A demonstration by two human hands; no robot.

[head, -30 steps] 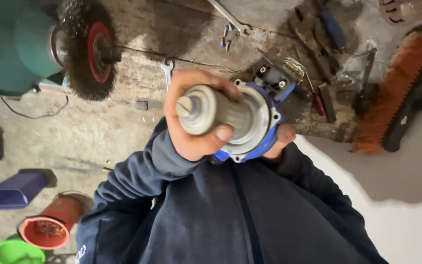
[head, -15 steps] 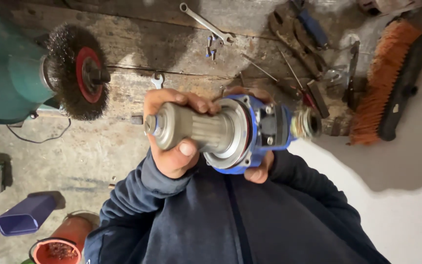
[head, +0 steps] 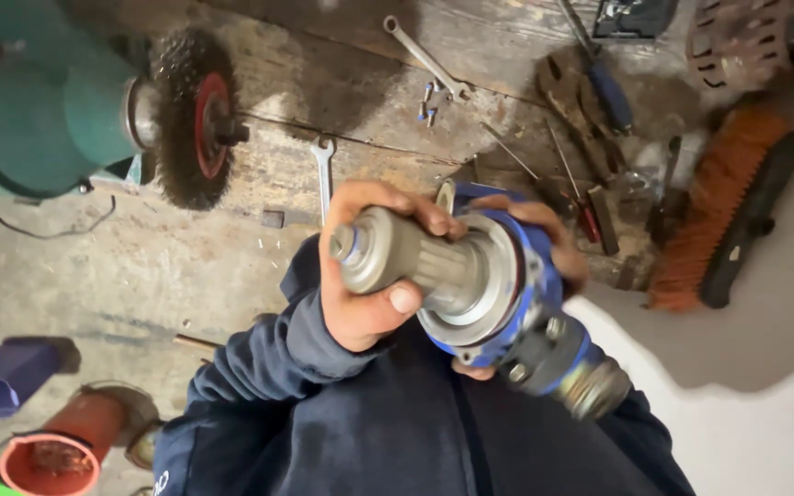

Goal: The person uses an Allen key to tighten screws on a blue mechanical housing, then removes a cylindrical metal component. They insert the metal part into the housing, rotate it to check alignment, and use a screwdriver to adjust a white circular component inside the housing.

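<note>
I hold a heavy machine part in front of my chest, above a worn wooden bench (head: 360, 101). It has a grey metal shaft housing (head: 452, 271), a blue body (head: 535, 312) and a threaded metal fitting (head: 595, 390) at its lower right end. My left hand (head: 360, 308) wraps the grey shaft end, thumb across the front. My right hand (head: 553, 230) grips the blue body from behind; only its fingertips show over the top and under the bottom. Both arms wear dark blue sleeves.
A green bench grinder (head: 39, 101) with a wire brush wheel (head: 190, 119) stands at the upper left. On the bench lie two spanners (head: 323, 174) (head: 425, 60), a blue-handled screwdriver (head: 608, 92), small tools and an orange-bristled brush (head: 719, 202). A purple container (head: 6, 377) and a red socket (head: 57, 450) sit lower left.
The part has been turned in my hands: its threaded end has swung from level on the right to down and right. Both grips stay closed on it.
</note>
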